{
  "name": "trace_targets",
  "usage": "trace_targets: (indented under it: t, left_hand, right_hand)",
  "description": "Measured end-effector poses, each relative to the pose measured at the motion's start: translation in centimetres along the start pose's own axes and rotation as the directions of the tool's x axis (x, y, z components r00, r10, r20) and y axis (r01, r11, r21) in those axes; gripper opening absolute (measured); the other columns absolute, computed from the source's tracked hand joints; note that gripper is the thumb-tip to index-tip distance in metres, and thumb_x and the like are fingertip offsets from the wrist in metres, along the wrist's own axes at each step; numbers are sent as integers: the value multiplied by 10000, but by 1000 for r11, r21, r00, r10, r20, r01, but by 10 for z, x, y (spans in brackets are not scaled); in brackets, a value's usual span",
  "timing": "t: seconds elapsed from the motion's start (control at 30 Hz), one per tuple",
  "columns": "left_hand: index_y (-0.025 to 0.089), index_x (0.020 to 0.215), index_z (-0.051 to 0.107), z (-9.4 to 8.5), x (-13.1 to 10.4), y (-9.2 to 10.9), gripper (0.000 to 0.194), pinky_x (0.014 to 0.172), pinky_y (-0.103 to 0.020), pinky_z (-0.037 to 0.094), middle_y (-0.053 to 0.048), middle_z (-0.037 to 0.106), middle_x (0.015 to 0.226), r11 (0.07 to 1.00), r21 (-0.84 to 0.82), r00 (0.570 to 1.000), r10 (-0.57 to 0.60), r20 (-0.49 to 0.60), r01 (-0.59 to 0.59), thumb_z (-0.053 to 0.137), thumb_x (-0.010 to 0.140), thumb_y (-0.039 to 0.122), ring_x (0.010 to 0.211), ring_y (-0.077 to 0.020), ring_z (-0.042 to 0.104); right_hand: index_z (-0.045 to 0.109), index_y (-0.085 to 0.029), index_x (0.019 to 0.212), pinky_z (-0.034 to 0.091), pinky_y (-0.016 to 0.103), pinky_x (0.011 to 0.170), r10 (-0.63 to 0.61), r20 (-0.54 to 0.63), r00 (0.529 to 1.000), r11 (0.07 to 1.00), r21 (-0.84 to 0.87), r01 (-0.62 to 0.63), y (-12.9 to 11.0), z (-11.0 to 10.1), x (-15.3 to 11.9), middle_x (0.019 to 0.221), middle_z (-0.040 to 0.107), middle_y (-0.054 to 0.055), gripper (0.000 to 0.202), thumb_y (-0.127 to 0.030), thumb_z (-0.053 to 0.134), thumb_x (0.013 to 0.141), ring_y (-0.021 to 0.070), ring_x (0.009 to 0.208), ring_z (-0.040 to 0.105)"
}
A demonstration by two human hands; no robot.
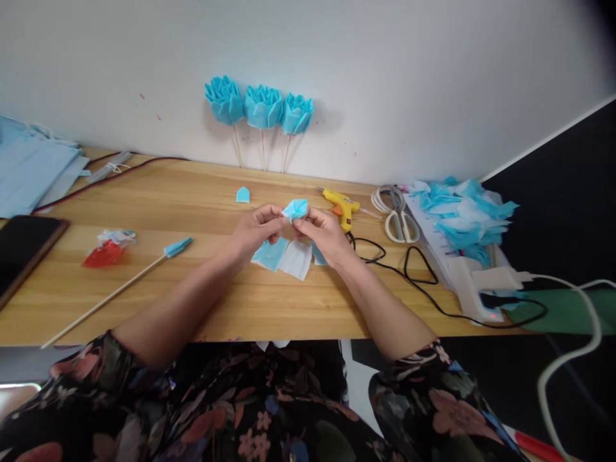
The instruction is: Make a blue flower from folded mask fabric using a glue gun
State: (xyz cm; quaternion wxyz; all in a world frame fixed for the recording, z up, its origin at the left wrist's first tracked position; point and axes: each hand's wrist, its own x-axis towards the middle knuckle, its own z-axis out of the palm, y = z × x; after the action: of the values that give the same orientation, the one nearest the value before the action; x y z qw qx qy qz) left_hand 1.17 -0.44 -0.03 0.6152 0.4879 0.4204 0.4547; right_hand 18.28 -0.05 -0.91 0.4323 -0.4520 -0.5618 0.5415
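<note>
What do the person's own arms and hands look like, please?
The left sleeve and right sleeve, both about elbow-length, are black with a pink and blue floral print. The forearms are bare, and the left hand and right hand wear no gloves.

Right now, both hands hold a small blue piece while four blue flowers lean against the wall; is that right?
Not quite: the head view shows three blue flowers, not four, leaning against the wall. The left hand and right hand do hold a small blue piece.

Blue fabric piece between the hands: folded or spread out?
Folded: the blue fabric piece shows angled edges and inner creases, pinched between the left hand and right hand.
</note>
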Motion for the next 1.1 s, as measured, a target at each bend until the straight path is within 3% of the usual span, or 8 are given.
trace_targets:
  t: [0.4, 0.67, 0.97, 1.1]
  left_hand:
    - [181, 675, 558, -1, -2, 4, 246, 536, -253, 375, 7, 551, 583, 999, 7, 998, 52, 27, -52, 636, 810, 372, 525, -96, 472]
    - [179, 744, 595, 0, -2, 3, 88, 549, -239, 364, 47, 515, 558, 998, 59, 1000, 21, -9, -21, 670, 755, 223, 513, -81, 435]
    - [184, 744, 591, -3, 3, -6, 117, 531, -237, 334, 49, 514, 556, 1000, -18, 1000, 22, 11, -21, 689, 765, 244, 497, -75, 427]
    - [182, 745, 595, -1, 2, -5, 142, 526, -235, 343, 54, 512, 550, 1000, -5, 1000, 9, 6, -9, 707, 748, 269, 492, -74, 425]
  right_hand:
    - [562, -220, 703, 431, 285, 651, -51, 12, 999, 997, -59, 52, 1, 0, -1, 640, 518, -44, 269, -433, 705, 785, 118, 621, 477]
    - [588, -215, 734, 428, 282, 650, -30, 14, 999, 999, -36, 31, 1, 1, -1, 686, 543, -36, 286, -464, 727, 752, 119, 646, 491]
    - [652, -221, 844, 469, 275, 647, -14, 7, 1000, 996, 83, 13, -3, 2, -1, 711, 539, -42, 283, -456, 754, 725, 117, 665, 496]
    - [639, -211, 782, 480, 284, 666, -22, -11, 1000, 996, 84, 22, -2, 2, 0, 716, 558, -32, 277, -457, 749, 718, 119, 675, 514]
